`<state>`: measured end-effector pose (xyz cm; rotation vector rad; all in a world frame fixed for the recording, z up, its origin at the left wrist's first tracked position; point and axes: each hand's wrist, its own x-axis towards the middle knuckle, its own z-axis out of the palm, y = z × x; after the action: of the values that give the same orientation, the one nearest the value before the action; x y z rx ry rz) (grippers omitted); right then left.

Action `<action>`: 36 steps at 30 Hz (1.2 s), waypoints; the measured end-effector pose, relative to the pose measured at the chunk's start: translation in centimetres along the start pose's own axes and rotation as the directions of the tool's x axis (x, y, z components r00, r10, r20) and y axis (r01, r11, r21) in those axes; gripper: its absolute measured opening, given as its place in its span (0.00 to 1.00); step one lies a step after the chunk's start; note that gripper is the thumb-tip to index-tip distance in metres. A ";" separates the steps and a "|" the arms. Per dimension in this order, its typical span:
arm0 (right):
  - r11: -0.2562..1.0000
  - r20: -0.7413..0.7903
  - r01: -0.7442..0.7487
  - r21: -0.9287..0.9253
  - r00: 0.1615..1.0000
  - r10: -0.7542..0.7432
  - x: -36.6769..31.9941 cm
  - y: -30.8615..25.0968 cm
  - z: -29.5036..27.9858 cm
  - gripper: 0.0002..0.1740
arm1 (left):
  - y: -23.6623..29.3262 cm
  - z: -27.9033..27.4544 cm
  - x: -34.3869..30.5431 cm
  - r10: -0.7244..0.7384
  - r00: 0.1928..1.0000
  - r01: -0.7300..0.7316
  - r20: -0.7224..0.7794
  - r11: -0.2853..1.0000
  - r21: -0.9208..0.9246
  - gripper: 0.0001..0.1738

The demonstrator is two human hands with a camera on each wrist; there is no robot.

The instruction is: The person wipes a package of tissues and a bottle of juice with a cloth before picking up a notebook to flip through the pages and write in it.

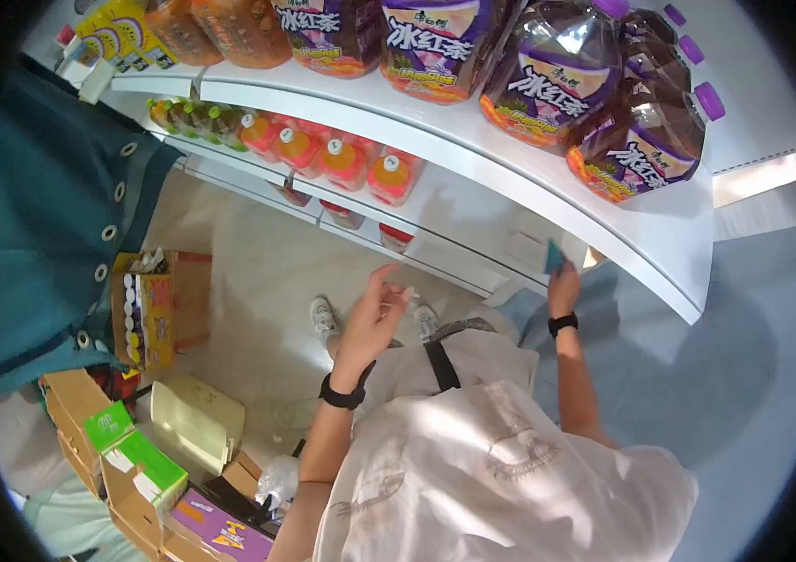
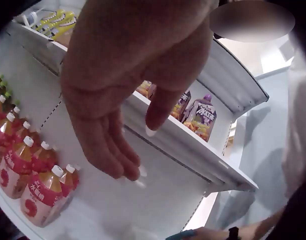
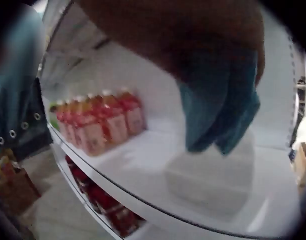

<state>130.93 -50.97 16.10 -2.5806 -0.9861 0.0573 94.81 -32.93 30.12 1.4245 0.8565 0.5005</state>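
Note:
My right hand (image 1: 563, 290) grips a folded teal cloth (image 1: 555, 256) over a lower white shelf at the right. In the right wrist view the cloth (image 3: 218, 110) hangs from the fingers above the bare shelf surface (image 3: 193, 185); whether it touches the shelf, I cannot tell. My left hand (image 1: 372, 323) hangs in front of the shelves with fingers loosely bent and thumb apart. Something small and white shows at its fingertips in the left wrist view, too unclear to name. Peach drink bottles (image 2: 43, 195) stand on the shelf beyond the left hand (image 2: 128, 90).
Large purple-capped tea bottles (image 1: 548, 89) stand on the top shelf (image 1: 473, 136), whose curved edge juts out above the lower ones. Orange-topped bottles (image 1: 342, 161) fill part of the shelf below. Open cartons (image 1: 145, 468) and a beige bin (image 1: 193, 421) lie on the floor at left.

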 end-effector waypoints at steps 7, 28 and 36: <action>0.944 0.263 -0.041 -0.326 0.956 0.133 1.8 5.8 7.6 0.39 | -0.1 1.8 -3.5 -0.016 0.996 0.025 -0.088 0.995 0.097 0.18; 0.925 0.586 0.256 0.279 0.718 -0.375 -3.2 -18.2 3.9 0.39 | -2.3 -13.7 -6.3 0.012 0.994 0.007 -0.113 0.986 0.169 0.19; 0.633 0.567 0.381 0.674 0.282 -0.774 -6.4 -48.5 -6.0 0.36 | 3.5 -27.3 -6.8 0.345 0.938 -0.302 -0.017 0.844 0.443 0.38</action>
<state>96.28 -23.97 38.54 -1.4932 -1.9700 1.2668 70.47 -20.07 36.81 1.9933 0.8388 0.6660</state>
